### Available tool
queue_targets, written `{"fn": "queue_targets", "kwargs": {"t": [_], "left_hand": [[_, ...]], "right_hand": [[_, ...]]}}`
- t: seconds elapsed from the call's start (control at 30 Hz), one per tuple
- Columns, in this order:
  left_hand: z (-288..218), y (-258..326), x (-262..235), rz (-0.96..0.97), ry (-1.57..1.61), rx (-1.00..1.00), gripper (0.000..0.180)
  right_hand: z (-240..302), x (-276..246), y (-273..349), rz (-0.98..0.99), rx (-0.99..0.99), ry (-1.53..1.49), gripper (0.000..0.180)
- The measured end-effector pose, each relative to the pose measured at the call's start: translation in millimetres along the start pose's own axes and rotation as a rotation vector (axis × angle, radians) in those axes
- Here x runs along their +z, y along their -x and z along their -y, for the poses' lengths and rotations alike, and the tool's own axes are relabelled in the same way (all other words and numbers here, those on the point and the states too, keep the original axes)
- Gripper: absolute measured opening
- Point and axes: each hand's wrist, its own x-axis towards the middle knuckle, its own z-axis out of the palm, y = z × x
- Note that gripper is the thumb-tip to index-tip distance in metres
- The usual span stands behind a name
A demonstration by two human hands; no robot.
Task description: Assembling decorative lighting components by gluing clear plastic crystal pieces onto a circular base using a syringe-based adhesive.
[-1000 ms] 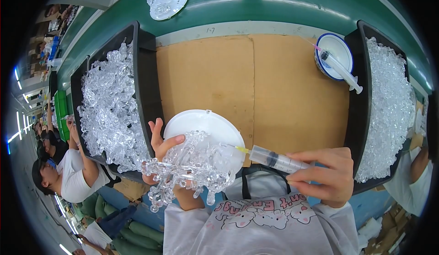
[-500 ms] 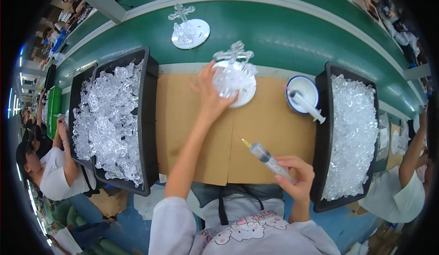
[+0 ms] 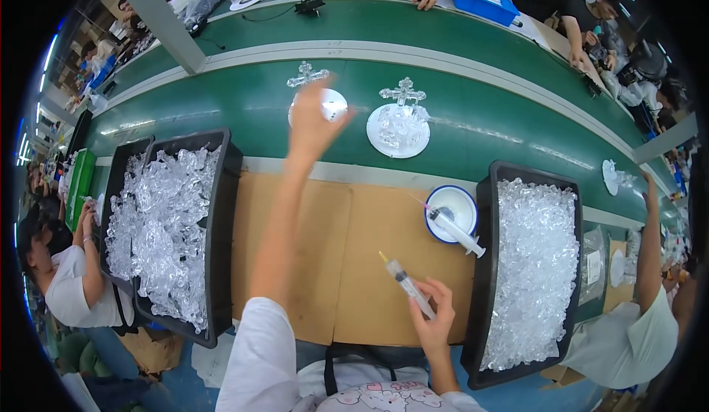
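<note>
On the green conveyor belt (image 3: 221, 109) beyond the cardboard-covered worktop (image 3: 354, 257), my left hand (image 3: 314, 120) is stretched out at full arm's length, fingers spread apart, just over a white disc carrying a clear crystal cross (image 3: 310, 91); I cannot tell whether the hand touches the disc. Just beside it on the belt, toward the right, a second crystal cross on a white disc (image 3: 399, 120) stands free. Nearer me than the belt, my right hand (image 3: 436, 323) hovers low over the worktop, fingers clamped on a syringe (image 3: 406, 285) whose yellow tip points up toward the belt. Between that syringe and the belt sits a blue-rimmed white dish (image 3: 450, 204) with another syringe (image 3: 458, 232) resting across its rim. Black trays heaped with clear crystal pieces flank the worktop, one to the left (image 3: 221, 213) and one to the right (image 3: 491, 264). Other workers sit along the belt in a factory hall.
</note>
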Motion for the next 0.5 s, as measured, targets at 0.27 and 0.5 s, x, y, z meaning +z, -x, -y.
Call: {"fn": "queue_targets", "kwargs": {"t": [0.27,0.5], "left_hand": [[102,-32,30,-0.071,0.473,-0.454,0.06],[42,8,-40,-0.204,0.753,-0.469,0.02]], "right_hand": [[3,0,-18,0.039,-0.121,0.347,0.049],[20,-9,4,-0.057,-0.217,0.347,0.046]]}}
